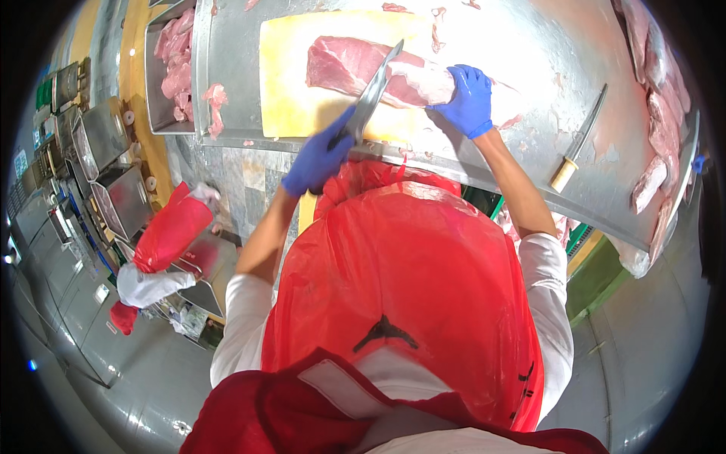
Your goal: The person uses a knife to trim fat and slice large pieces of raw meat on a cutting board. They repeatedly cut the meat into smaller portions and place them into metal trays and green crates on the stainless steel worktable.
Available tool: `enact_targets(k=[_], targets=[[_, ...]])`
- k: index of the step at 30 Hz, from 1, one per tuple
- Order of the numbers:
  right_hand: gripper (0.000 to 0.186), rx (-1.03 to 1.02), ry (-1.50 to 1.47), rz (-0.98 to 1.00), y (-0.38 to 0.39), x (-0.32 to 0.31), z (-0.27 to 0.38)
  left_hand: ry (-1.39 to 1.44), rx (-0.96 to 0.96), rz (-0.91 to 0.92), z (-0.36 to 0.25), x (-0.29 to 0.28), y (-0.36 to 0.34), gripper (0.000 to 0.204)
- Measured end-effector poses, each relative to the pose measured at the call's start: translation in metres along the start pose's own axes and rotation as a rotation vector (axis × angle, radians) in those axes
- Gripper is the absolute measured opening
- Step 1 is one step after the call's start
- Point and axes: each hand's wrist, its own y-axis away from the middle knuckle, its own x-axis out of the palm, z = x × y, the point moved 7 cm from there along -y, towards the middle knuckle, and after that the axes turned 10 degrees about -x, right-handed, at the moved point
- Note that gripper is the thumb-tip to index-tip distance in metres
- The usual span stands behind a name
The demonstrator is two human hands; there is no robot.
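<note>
A long piece of raw pork loin [340,64] lies across a yellow cutting board [283,110] on the steel table [234,91]. My left hand [324,155], in a blue glove, is closed around a knife [372,94] whose blade reaches over the middle of the meat. My right hand [465,102], also gloved in blue, grips the pale right end of the loin, thumb toward the near side. To the right of that hand lies a long blade or rod with a cream handle [563,174].
A steel bin of meat pieces [174,64] sits at the upper left, with scraps [215,106] beside it. More long cuts [654,144] line the table's right end. A co-worker in a red apron [170,231] is at lower left beside other steel containers [121,197].
</note>
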Motion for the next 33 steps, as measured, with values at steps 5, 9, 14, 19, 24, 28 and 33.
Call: enact_targets(k=[5, 9, 14, 19, 24, 28, 33], targets=[[0.083, -0.017, -0.048, 0.092, -0.009, 0.0, -0.011, 0.111, 0.012, 0.053, 0.009, 0.011, 0.009, 0.06], [0.086, -0.006, -0.072, 0.202, -0.017, 0.003, -0.017, 0.108, 0.179, -0.008, -0.039, 0.021, -0.069, 0.061], [0.092, 0.225, -0.208, 0.279, -0.041, -0.007, -0.018, 0.463, 0.485, 0.072, -0.116, 0.0, -0.072, 0.06], [0.072, 0.229, -0.327, 0.26, -0.093, 0.024, -0.001, 0.376, 0.5, -0.086, -0.134, -0.052, -0.04, 0.059], [0.038, 0.13, -0.22, 0.618, -0.129, 0.061, -0.016, 0.5, 0.445, 0.0, -0.078, -0.068, -0.047, 0.06], [0.025, 0.141, -0.319, 0.619, -0.129, 0.04, -0.013, 0.486, 0.291, -0.011, -0.042, -0.055, -0.048, 0.062], [0.032, 0.373, -0.385, 0.487, -0.112, 0.03, -0.03, 0.311, 0.235, 0.071, -0.04, -0.017, -0.062, 0.06]])
